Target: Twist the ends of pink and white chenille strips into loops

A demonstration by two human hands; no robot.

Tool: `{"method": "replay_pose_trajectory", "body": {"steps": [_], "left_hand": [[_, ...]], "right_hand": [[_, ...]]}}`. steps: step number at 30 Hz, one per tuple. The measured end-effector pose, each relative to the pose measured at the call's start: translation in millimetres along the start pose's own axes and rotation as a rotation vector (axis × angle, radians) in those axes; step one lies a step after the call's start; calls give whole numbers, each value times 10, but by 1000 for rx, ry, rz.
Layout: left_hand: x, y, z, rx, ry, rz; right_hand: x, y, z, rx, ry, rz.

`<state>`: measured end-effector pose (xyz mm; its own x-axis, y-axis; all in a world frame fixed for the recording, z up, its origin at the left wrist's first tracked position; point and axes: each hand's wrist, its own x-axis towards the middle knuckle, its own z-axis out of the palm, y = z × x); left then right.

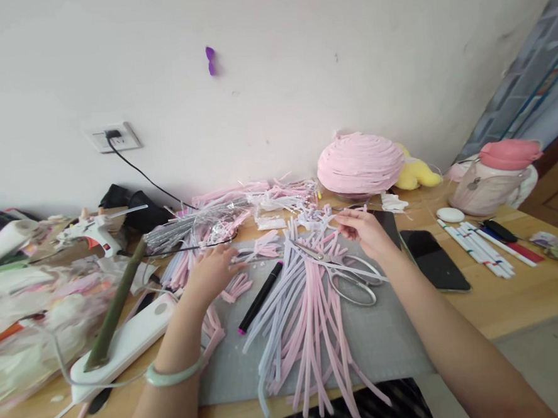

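Observation:
My left hand [213,270], a pale green bangle [173,374] on its wrist, is held with fingers stretched out over the left of the grey mat [391,341]. Short pink pipe cleaner pieces [236,288] lie beside it. My right hand [361,228] has its fingers pinched together near a tangle of pale lilac pipe cleaners [315,217]; what they hold is too small to make out. Between my hands, long pink pipe cleaners [315,333] and pale blue ones [278,303] fan toward me. Silver scissors [337,271] rest across them, and a black marker [262,297] lies to their left.
A glue gun [98,236], a white power strip [126,344] and plastic bags [27,350] crowd the left. Silver pipe cleaners [190,224] and a pink wrapped dome [360,165] stand along the wall. Rightward are a phone [434,259], white pens [477,247] and a pink-lidded bottle [492,180].

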<state>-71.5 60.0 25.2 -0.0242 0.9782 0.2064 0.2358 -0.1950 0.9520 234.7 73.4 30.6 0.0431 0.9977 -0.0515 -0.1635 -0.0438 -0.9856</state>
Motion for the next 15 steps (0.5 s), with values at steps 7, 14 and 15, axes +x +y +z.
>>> {"method": "replay_pose_trajectory", "body": {"steps": [7,14,15], "left_hand": [[-345,77,749,-145,-313,141],[-406,158,812,-256,-182,-110],[-405,181,799,-366,-181,-154]], "right_hand": [[-143,182,295,-144,-229,95],[-266,156,390,106,-419,125],[-275,129,372,186,-454,116]]}}
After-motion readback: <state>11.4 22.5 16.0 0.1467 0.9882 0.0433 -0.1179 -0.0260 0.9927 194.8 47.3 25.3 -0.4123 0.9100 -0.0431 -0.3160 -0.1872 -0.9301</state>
